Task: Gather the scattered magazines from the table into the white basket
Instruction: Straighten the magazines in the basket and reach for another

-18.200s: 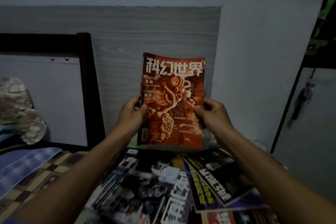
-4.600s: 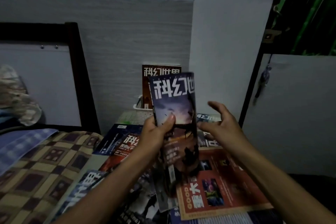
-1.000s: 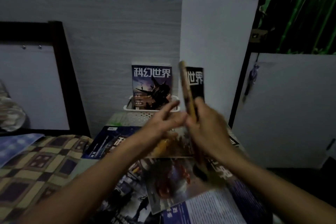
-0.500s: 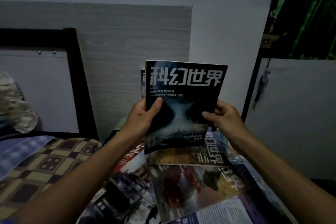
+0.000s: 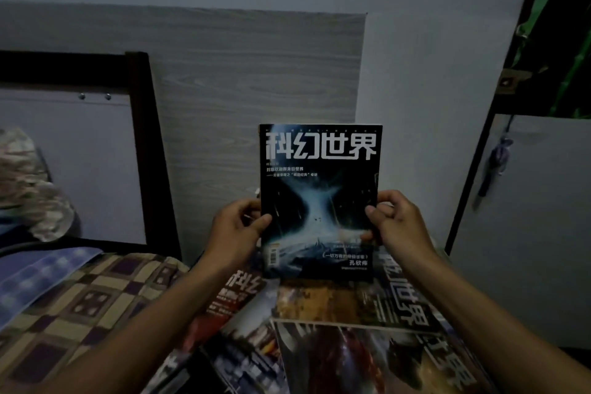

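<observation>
Grey wall behind; both hands (image 5: 235,230) (image 5: 398,221) hold dark magazine (image 5: 319,201) upright.

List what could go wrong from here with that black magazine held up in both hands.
1. The black magazine hides the basket behind it, so lowering it in is done blind and may miss.
2. The left hand and right hand pinch only its side edges; it could slip onto the scattered magazines below.

basket: hidden behind upright magazine (image 5: 319,201) | left hand (image 5: 235,230): fingers behind cover, only thumb shows | right hand (image 5: 398,222): fingertips hidden behind cover edge | table magazines (image 5: 345,349): cut by bottom edge, overlapped, small print blurred | bedding (image 5: 48,294): cut by left edge
</observation>
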`<move>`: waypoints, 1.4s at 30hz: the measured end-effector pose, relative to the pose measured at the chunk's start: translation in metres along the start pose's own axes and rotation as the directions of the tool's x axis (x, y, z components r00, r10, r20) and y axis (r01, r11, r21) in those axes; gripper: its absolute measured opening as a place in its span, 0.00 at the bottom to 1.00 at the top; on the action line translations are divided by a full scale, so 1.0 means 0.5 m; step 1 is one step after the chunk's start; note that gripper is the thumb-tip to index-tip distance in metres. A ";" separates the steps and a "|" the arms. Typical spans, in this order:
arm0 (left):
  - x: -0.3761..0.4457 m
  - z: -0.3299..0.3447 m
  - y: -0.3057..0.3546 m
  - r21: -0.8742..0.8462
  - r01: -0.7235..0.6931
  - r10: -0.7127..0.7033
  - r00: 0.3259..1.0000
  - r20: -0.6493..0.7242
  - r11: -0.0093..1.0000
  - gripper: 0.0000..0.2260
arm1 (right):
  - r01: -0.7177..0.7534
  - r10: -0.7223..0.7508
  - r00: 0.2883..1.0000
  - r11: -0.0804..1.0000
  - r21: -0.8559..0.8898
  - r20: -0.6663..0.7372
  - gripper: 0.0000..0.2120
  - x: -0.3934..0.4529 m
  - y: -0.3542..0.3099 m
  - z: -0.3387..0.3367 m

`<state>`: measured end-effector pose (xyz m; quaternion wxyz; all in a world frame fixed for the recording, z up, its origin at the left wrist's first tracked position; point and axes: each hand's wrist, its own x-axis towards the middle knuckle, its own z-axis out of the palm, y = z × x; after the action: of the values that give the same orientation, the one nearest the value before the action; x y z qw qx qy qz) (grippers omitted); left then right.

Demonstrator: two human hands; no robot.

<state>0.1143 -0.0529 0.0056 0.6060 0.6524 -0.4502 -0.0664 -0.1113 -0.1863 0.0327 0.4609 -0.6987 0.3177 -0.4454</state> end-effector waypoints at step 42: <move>0.335 0.114 -0.220 0.199 0.137 -0.091 0.970 -0.225 0.970 0.09 | -0.056 -0.025 0.954 0.965 -0.257 -0.300 0.05 0.372 0.213 0.177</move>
<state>0.2322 -0.2220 -0.0257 0.5726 0.7419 -0.3484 0.0177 0.0409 -0.3532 -0.0206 0.3142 -0.6751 0.4458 -0.4968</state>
